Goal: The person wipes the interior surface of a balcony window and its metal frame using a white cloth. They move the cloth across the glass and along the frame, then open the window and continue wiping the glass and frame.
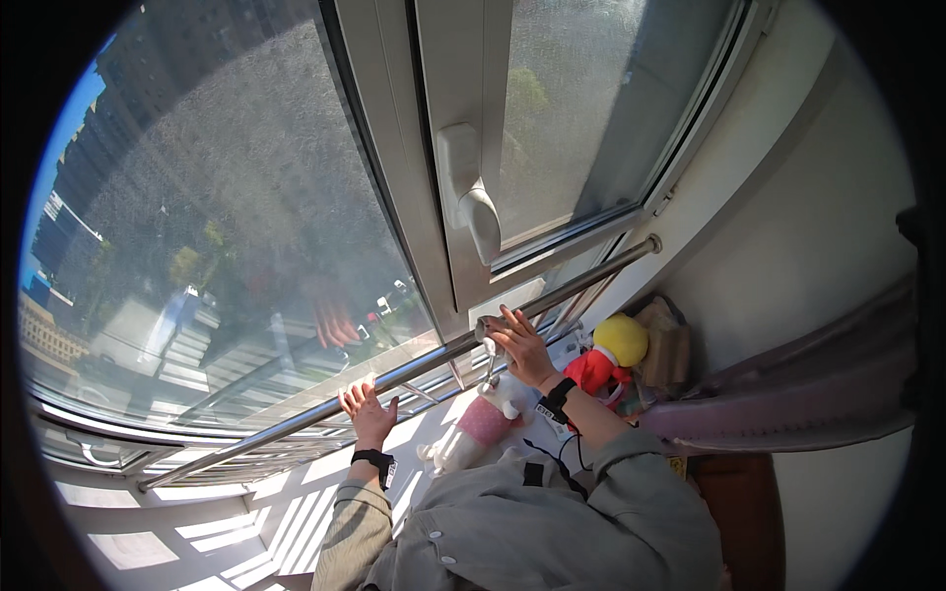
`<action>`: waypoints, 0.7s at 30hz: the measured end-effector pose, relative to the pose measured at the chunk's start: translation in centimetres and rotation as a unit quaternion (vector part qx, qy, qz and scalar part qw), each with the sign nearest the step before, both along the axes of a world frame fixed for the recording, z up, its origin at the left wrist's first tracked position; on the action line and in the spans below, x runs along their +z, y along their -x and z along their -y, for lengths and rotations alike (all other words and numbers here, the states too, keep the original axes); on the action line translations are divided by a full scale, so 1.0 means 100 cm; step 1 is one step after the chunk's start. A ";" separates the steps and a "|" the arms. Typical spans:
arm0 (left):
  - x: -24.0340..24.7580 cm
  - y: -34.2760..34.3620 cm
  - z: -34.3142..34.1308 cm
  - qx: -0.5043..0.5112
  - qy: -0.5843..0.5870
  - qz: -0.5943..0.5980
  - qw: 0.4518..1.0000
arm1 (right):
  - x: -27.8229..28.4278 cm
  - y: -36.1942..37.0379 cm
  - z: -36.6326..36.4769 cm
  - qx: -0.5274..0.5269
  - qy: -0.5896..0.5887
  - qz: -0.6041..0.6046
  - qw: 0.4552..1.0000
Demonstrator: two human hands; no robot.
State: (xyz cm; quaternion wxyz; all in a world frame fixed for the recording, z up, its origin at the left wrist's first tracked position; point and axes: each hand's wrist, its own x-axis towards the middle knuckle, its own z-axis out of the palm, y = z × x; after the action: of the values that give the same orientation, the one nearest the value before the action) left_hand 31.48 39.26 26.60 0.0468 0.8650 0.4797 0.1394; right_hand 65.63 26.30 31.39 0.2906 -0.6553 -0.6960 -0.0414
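A shiny metal railing (419,365) runs slantwise in front of the window. My left hand (371,418) lies against it, fingers stretched over the bar and thumb apart, with nothing in the grasp. Farther right along the same bar, my right hand (522,350) is closed on a small grey cloth-like piece (485,327) pressed to the rail. A pale end hangs below it; its exact kind is hard to make out. Above the right hand is the white window handle (471,197), pointing downward, untouched.
On the sill behind the railing lies a white plush toy (458,443) in pink. To the right are a yellow-headed doll (621,341) in red and a brown paper bag (665,345). A mauve curtain (788,384) hangs at right, above a brown seat (739,512).
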 end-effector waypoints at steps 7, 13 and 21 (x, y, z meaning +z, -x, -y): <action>0.004 -0.005 0.002 0.036 0.009 -0.031 0.999 | 0.010 -0.115 -0.040 -0.362 -0.279 -0.487 0.744; 0.006 -0.004 0.001 0.025 0.011 -0.058 0.998 | -0.022 0.096 -0.091 -0.217 -0.215 -0.674 0.672; 0.013 -0.007 0.000 0.033 0.056 -0.083 0.994 | -0.007 -0.044 -0.060 -0.355 -0.297 -0.624 0.629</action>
State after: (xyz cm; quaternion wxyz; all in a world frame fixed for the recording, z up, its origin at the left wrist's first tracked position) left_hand 32.19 39.22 27.89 0.0503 0.8532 0.5175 0.0417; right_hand 69.99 32.26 30.67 0.7976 -0.5986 -0.0120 0.0728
